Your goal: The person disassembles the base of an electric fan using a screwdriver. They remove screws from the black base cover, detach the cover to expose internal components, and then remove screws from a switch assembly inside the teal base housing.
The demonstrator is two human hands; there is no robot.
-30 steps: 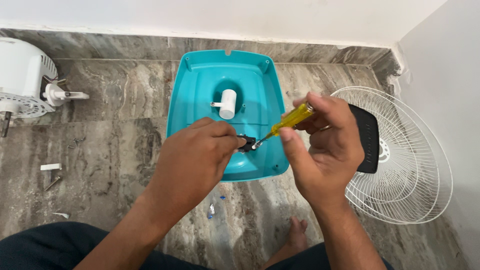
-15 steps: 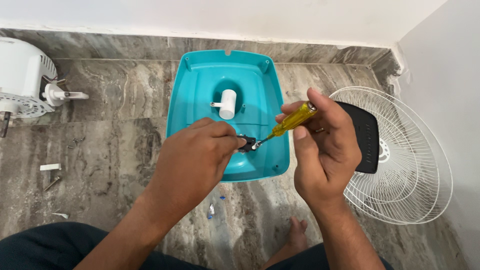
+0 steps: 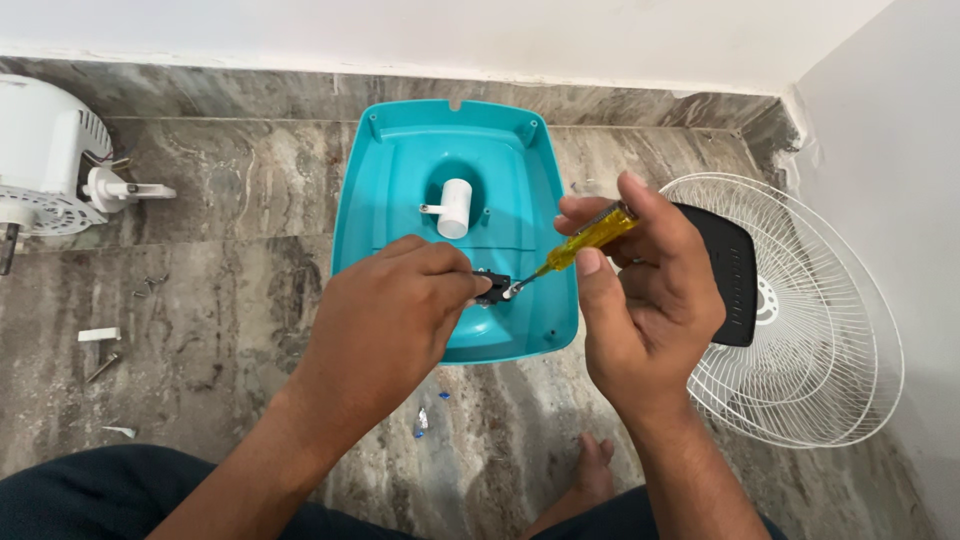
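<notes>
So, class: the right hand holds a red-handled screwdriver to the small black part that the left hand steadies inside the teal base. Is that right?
Not quite. The head view shows the screwdriver has a yellow handle, not red. The rest stands: the right hand holds it to the small black part, which the left hand steadies inside the teal base.

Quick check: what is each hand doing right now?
Left hand: closed, pinching the small black part.
Right hand: closed on the yellow screwdriver.
</notes>
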